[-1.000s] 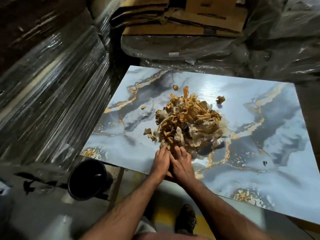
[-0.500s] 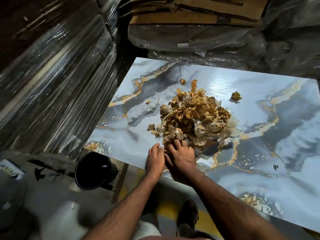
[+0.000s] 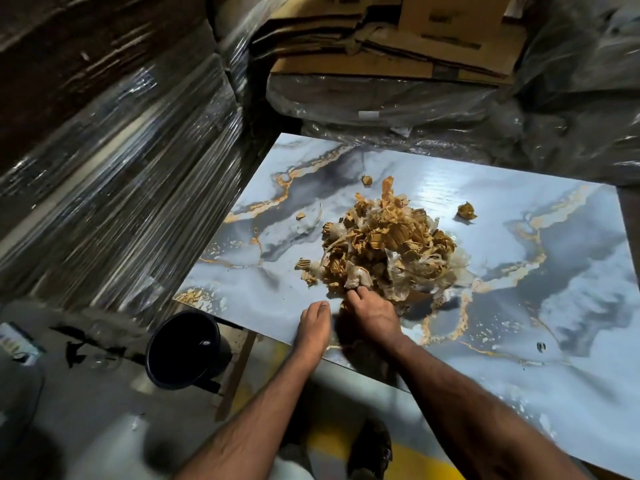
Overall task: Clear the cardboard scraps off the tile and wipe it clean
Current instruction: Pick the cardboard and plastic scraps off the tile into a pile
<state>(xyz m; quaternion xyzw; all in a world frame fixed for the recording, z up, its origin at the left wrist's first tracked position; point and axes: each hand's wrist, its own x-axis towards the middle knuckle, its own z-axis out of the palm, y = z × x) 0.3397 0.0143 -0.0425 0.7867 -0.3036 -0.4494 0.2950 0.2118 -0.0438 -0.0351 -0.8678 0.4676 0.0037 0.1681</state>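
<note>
A large glossy marble-patterned tile in grey, white and gold lies flat in front of me. A heap of brown cardboard scraps mixed with thin plastic film sits on its middle. A few loose scraps lie apart: one at the far right, one behind the heap, one at the left. My right hand has its fingers curled into the near edge of the heap. My left hand rests flat on the tile's near edge, fingers straight, just left of the right hand.
A black bucket stands on the floor below the tile's near left corner. Shrink-wrapped stacks rise at the left. Flattened cardboard boxes and plastic sheeting lie behind the tile. My shoe is below the edge.
My hands have drawn apart: the left slid back toward the near edge, while the right stays dug into the heap's near side. The camera view shifted left.
</note>
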